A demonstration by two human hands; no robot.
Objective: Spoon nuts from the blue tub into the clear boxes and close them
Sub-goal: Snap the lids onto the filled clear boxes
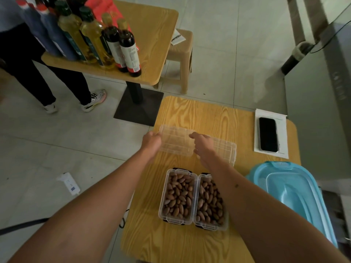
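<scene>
1. Two clear boxes sit side by side near the front-middle of the counter (209, 114), touching: left box (177, 196) & right box (209, 201), both full of nuts (179, 194), no lids on.
2. Two clear lids lie further back: far lid (175, 141) w/ near lid (225, 150) just to its right, partly under the right forearm.
3. Left hand (152, 142) grips the far lid's left edge, fingers curled on it.
4. Right hand (203, 147) is at that lid's right end, fingers over its corner; can't tell if it's pinching or only touching.
5. Both boxes are nearer the body than the hands, well apart from them.
6. Blue tub (292, 196) at counter's right edge, right of the boxes.
7. Phone (268, 137) on white paper (283, 133), back right.
</scene>
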